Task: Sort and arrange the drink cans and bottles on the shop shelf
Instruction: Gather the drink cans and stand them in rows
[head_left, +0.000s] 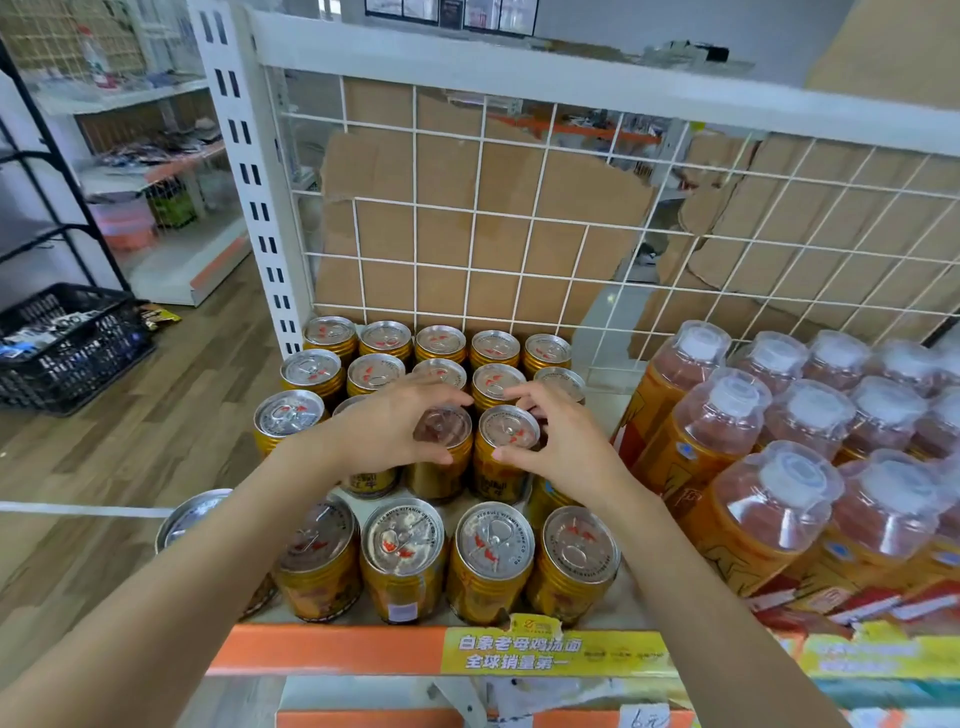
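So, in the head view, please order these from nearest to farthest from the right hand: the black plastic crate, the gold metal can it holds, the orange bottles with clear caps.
1. Gold metal can: held by the right hand.
2. Orange bottles with clear caps: just to its right.
3. Black plastic crate: on the floor, far left.

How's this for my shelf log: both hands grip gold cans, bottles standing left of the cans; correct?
No: the head view shows the bottles right of the cans, not left. The left hand and right hand do each grip one.
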